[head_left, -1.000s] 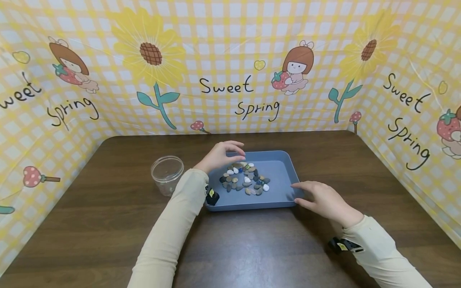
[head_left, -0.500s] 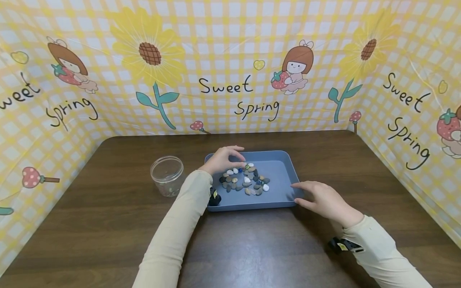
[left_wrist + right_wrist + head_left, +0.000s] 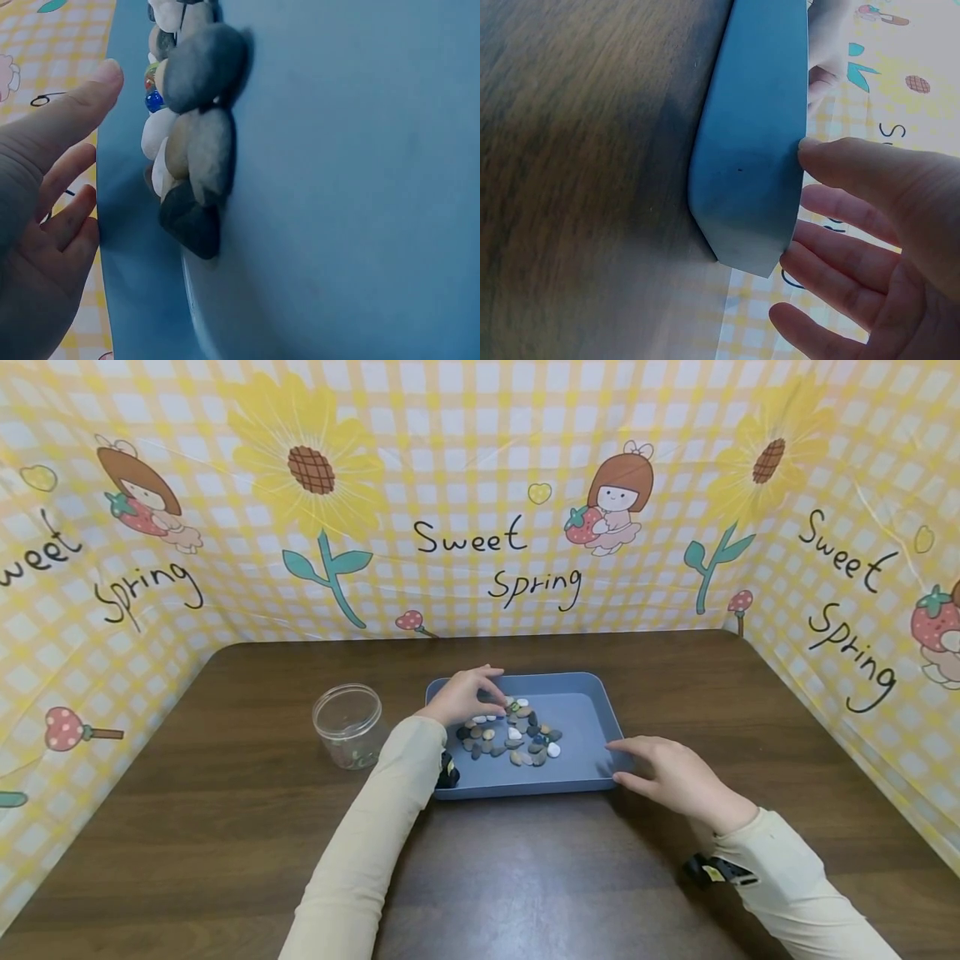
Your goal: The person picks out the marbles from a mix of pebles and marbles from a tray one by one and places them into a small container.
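A blue rectangular tray (image 3: pixel 581 727) lies on the table, with several pebbles (image 3: pixel 487 748) in grey, brown and white on its floor. Blue and green glass pieces show among them, a blue marble (image 3: pixel 154 101) being clear in the left wrist view. Over the tray's far left part hovers my left hand (image 3: pixel 467 695), thumb and fingers apart; I see nothing held. It hides part of the pebble row. My right hand (image 3: pixel 678 779) touches the tray's near right corner, thumb and fingertips on the rim (image 3: pixel 799 180) with fingers fairly straight.
Left of the tray stands a clear lidless jar (image 3: pixel 348 727) with a few small bits at its bottom. Dark wood table (image 3: pixel 225 827) surrounds them. A yellow checked cloth (image 3: pixel 465 460) walls off the back and sides.
My left hand has come down and slightly right over the pebbles, then drawn back a little to the left. The right hand, tray and jar have stayed put.
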A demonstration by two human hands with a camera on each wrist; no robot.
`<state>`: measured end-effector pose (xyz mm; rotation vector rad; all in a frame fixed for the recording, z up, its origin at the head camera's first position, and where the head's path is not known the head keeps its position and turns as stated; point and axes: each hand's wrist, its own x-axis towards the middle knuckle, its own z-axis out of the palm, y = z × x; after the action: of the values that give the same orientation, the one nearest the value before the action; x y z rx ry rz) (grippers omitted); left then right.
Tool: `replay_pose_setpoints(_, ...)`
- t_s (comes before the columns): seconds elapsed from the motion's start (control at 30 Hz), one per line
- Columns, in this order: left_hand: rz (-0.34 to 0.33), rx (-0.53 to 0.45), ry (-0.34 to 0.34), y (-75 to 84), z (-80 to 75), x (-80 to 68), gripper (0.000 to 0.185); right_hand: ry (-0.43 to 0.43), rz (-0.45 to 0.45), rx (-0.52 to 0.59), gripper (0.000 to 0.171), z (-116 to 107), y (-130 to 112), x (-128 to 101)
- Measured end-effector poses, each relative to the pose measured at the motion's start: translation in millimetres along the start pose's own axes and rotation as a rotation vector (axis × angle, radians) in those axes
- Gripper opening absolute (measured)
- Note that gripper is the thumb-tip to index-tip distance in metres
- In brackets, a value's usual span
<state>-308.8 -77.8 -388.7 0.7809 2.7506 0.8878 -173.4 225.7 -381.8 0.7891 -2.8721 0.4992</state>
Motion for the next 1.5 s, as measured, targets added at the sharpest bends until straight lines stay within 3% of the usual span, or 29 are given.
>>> replay_pose_setpoints(0.63, -0.014, 0.18, -0.001, 7.0, 3.9, -0.5, 0.016, -0.004, 0.005, 0.001, 0.039, -0.5, -0.5, -0.1)
replay_pose_setpoints(1.2, -0.031, 0.187, -0.012, 4.3, 5.8, 2.1, 0.01, 0.005, -0.002, -0.006, 0.039, 0.8, 0.2, 0.2)
replay_pose_setpoints(1.5, 0.004, 0.152, 0.002, 3.0, 4.5, -0.5, 0.012, 0.007, -0.009, -0.009, 0.039, 0.4, -0.7, -0.1)
